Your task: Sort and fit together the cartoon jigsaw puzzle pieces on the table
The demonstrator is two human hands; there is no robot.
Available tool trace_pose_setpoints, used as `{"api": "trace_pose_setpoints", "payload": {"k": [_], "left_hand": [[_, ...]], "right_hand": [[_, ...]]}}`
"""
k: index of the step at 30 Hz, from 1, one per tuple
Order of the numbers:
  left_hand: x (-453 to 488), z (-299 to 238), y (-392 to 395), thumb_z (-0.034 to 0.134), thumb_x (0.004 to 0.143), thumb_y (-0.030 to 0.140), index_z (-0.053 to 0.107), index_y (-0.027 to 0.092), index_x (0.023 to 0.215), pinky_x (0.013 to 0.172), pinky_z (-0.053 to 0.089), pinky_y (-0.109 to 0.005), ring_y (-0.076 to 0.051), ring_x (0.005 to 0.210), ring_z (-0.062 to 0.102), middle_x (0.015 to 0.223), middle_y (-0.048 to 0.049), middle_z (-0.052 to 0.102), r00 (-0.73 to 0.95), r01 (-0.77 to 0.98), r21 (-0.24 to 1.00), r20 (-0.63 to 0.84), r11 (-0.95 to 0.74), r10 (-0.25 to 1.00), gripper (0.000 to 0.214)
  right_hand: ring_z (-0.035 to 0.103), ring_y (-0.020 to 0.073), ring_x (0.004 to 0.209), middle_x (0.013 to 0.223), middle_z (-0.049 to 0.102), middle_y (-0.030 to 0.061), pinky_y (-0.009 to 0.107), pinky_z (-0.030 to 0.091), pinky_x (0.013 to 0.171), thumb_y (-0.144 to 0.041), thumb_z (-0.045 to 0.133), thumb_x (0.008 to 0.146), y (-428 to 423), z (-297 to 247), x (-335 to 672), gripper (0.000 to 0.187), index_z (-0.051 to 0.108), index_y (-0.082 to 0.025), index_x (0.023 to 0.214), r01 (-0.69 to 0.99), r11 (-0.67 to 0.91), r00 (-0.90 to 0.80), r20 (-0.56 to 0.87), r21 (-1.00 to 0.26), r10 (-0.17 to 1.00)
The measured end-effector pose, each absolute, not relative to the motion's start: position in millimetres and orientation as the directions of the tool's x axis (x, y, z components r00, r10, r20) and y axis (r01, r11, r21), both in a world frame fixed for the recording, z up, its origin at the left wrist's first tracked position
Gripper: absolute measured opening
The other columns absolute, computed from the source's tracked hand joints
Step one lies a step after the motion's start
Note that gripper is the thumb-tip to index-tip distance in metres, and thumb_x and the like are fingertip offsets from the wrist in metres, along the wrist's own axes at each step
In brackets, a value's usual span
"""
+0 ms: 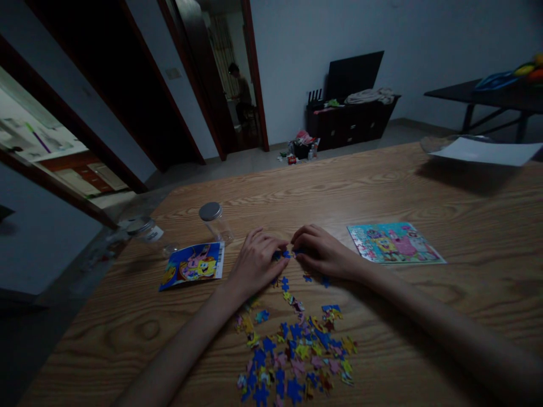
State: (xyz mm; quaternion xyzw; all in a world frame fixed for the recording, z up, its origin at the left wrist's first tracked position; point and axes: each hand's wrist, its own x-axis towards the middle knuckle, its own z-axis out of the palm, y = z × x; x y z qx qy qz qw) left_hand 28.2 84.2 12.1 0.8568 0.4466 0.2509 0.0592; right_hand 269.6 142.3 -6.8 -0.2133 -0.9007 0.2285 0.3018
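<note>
My left hand (pixel 255 261) and my right hand (pixel 321 251) meet at the middle of the wooden table (pixel 382 192), fingers curled together over small blue puzzle pieces (pixel 287 254) pinched between them. A loose heap of several coloured puzzle pieces (pixel 297 353) lies in front of me, near the table's front edge. A cartoon picture card (pixel 193 264) lies left of my left hand. A finished puzzle picture (pixel 394 243) lies right of my right hand.
Two clear jars with metal lids, one upright (pixel 215 221) and one on its side (pixel 148 232), sit at the table's left. A white sheet over a bowl (pixel 483 150) is at the far right. A person (pixel 242 93) stands in the far doorway.
</note>
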Motion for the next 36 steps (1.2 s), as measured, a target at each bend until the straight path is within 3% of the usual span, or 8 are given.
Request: {"api": "trace_pose_setpoints", "payload": {"k": [7, 12, 16, 22, 27, 36], "left_hand": [[16, 39, 67, 0.081, 0.091, 0.021, 0.07, 0.025, 0.119, 0.103, 0.051, -0.045, -0.025, 0.113, 0.066, 0.114, -0.0028, 0.076, 0.556, 0.659, 0.44, 0.262, -0.611, 0.789, 0.03], [1, 46, 24, 0.078, 0.094, 0.02, 0.068, 0.026, 0.123, 0.106, 0.048, -0.05, -0.027, 0.115, 0.065, 0.116, -0.003, 0.075, 0.542, 0.685, 0.444, 0.219, -0.577, 0.811, 0.032], [-4, 29, -4, 0.07, 0.1, 0.021, 0.065, 0.026, 0.125, 0.117, 0.038, -0.059, -0.026, 0.114, 0.068, 0.117, -0.0022, 0.076, 0.551, 0.701, 0.416, 0.199, -0.579, 0.81, 0.026], [-7, 19, -13, 0.06, 0.105, 0.018, 0.062, 0.027, 0.131, 0.118, 0.039, -0.057, -0.025, 0.122, 0.066, 0.128, -0.0036, 0.073, 0.547, 0.676, 0.458, 0.213, -0.577, 0.81, 0.028], [-24, 14, -17, 0.05, 0.109, 0.016, 0.066, 0.026, 0.121, 0.105, 0.048, -0.048, -0.023, 0.108, 0.068, 0.114, -0.0044, 0.075, 0.507, 0.653, 0.44, 0.35, -0.616, 0.788, 0.022], [-27, 6, -25, 0.053, 0.106, 0.013, 0.069, 0.024, 0.118, 0.089, 0.056, -0.038, -0.022, 0.1, 0.071, 0.109, -0.0052, 0.075, 0.485, 0.677, 0.441, 0.333, -0.588, 0.809, 0.022]], "right_hand": [[0.062, 0.0239, 0.103, 0.109, 0.066, 0.0091, 0.042, 0.053, 0.092, -0.019, 0.061, 0.101, 142, -7, 270, 0.01, 0.065, -0.021, 0.11, 0.242, 0.817, -0.731, 0.456, -0.523, 0.508], [0.061, 0.0246, 0.102, 0.109, 0.066, 0.0101, 0.042, 0.053, 0.09, -0.014, 0.052, 0.104, 142, -4, 271, 0.016, 0.063, -0.021, 0.112, 0.248, 0.825, -0.726, 0.466, -0.508, 0.506], [0.06, 0.0272, 0.108, 0.113, 0.067, 0.0114, 0.045, 0.051, 0.093, -0.011, 0.053, 0.101, 131, 5, 271, 0.022, 0.062, -0.022, 0.118, 0.261, 0.833, -0.739, 0.454, -0.489, 0.498], [0.059, 0.0261, 0.105, 0.113, 0.067, 0.0111, 0.042, 0.05, 0.09, -0.007, 0.052, 0.098, 85, 22, 291, 0.025, 0.063, -0.021, 0.116, 0.273, 0.811, -0.802, 0.344, -0.517, 0.489], [0.058, 0.0256, 0.1, 0.109, 0.066, 0.01, 0.04, 0.051, 0.084, -0.012, 0.057, 0.097, 46, 23, 320, 0.024, 0.065, -0.022, 0.118, 0.337, 0.759, -0.824, 0.216, -0.557, 0.524], [0.064, 0.0224, 0.095, 0.107, 0.07, 0.0098, 0.036, 0.054, 0.078, -0.021, 0.056, 0.106, 37, 9, 325, 0.02, 0.068, -0.022, 0.121, 0.348, 0.786, -0.803, 0.271, -0.511, 0.532]]}}
